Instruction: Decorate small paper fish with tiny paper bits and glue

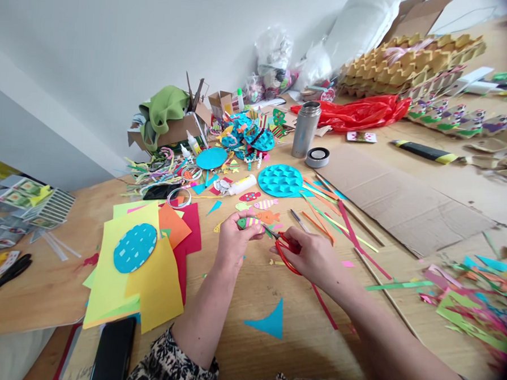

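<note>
My left hand point(236, 244) pinches a small green paper fish point(247, 222) with pink and yellow stripes. In my right hand point(307, 250) is a pair of red-handled scissors point(284, 254), its blades pointing left and meeting the fish's tail end. Whether the blades are parted I cannot make out. Just beyond my hands lie several other paper fish: an orange one point(268, 216), a pink striped one point(266, 203) and a red spotted one point(250, 196). A blue scalloped paper disc point(280, 180) lies behind them. Nearer to me is a blue paper scrap point(267, 320).
On the left, coloured paper sheets point(163, 287) carry a blue dotted disc point(135, 248), with a black phone point(113, 353) below. At the back stands a steel flask point(306, 130). Flat cardboard point(398, 192), a utility knife point(424, 152) and paper scraps point(476, 315) occupy the right.
</note>
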The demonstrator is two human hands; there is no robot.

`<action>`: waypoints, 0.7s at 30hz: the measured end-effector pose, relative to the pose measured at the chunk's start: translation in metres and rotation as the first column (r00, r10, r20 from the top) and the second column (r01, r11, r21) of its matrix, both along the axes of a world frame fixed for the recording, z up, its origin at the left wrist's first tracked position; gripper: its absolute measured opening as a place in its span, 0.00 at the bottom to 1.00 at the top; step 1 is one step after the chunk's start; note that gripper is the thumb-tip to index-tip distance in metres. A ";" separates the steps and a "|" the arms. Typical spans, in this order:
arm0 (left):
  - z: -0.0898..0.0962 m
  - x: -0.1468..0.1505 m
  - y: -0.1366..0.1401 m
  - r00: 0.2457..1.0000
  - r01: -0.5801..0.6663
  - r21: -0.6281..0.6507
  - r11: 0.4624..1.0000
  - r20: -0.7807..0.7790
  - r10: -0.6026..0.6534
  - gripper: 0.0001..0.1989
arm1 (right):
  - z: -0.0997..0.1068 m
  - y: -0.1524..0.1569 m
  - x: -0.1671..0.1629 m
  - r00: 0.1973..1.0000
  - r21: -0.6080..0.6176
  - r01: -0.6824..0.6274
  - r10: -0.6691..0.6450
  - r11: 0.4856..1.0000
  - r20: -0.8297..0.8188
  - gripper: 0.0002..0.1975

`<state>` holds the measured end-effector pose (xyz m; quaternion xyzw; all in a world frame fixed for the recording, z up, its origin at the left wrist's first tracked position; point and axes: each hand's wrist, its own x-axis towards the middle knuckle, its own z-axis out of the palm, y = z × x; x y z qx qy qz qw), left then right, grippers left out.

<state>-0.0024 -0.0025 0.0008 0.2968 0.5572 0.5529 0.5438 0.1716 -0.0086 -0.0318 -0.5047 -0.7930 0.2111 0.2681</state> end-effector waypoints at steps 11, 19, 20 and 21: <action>0.003 0.002 -0.001 1.000 -0.004 -0.006 1.000 -0.019 0.004 0.20 | 0.000 0.000 0.001 0.999 0.011 -0.005 0.004 1.000 0.032 0.12; 0.003 0.002 -0.001 1.000 -0.005 -0.007 1.000 -0.025 0.005 0.20 | -0.001 0.001 0.001 1.000 0.010 -0.015 0.015 1.000 0.019 0.13; 0.003 0.002 -0.001 1.000 -0.006 -0.008 1.000 -0.026 0.006 0.20 | -0.002 0.001 0.002 1.000 0.012 -0.015 0.015 1.000 0.018 0.13; 0.003 0.002 -0.001 1.000 -0.007 -0.008 1.000 -0.026 0.007 0.20 | -0.002 0.001 0.002 1.000 0.015 -0.014 0.014 1.000 0.020 0.13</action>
